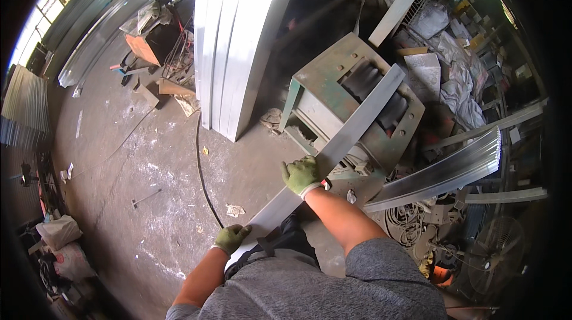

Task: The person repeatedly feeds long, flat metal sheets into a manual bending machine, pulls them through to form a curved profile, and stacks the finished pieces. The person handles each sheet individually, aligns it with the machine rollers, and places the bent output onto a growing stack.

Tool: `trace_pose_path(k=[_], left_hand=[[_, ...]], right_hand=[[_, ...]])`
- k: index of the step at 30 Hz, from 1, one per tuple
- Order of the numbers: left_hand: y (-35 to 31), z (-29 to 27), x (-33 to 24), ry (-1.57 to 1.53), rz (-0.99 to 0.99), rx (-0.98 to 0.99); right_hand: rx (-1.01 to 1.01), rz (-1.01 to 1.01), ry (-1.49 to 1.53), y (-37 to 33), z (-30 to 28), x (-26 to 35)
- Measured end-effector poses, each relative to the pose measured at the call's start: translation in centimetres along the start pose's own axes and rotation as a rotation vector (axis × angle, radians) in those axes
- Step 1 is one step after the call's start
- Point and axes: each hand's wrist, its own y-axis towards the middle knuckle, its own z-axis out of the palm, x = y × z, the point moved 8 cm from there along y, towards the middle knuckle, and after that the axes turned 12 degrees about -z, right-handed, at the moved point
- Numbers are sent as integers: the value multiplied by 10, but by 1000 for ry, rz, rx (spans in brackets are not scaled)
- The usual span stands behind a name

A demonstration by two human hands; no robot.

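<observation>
A long, straight grey metal profile (361, 125) slants from beside my waist up to the far right. My left hand (231, 239), in a green work glove, is closed on its near end. Farther along, my right hand (302, 175), gloved the same way, grips the profile with curled fingers and the thumb toward the left. The far part of the profile lies across the top of a worn green-and-grey machine (325, 70), over its dark rollers (361, 80). The undersides of both hands are hidden.
A tall stack of shiny metal profiles (229, 52) stands ahead. Another stack (444, 168) lies at the right, near a floor fan (494, 254) and coiled cables (406, 225). A black cable (201, 171) crosses the floor. White sacks (456, 76) pile up at the far right.
</observation>
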Motion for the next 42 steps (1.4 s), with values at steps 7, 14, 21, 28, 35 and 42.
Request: trace_pose_path(k=[7,14,21,28,35,42], left_hand=[[-42,-19,114,-22,-45,-65],[-87,-51,236,150,-271,-191],[-13,-24,56,241,-136,-76],[21,9,-174,67,213,-66],[12,-3,66,276,-160,-176],[-86,-35,241,93,-423,-297]], right_hand=[[109,8,63,-24,23,106],[183,-52,360,-47,31,217],[236,-18,122,1,24,50],[239,69,-48,36,-50,-158],[257,-39,96,-12,18,30],[254,-169,365,-44,13,199]])
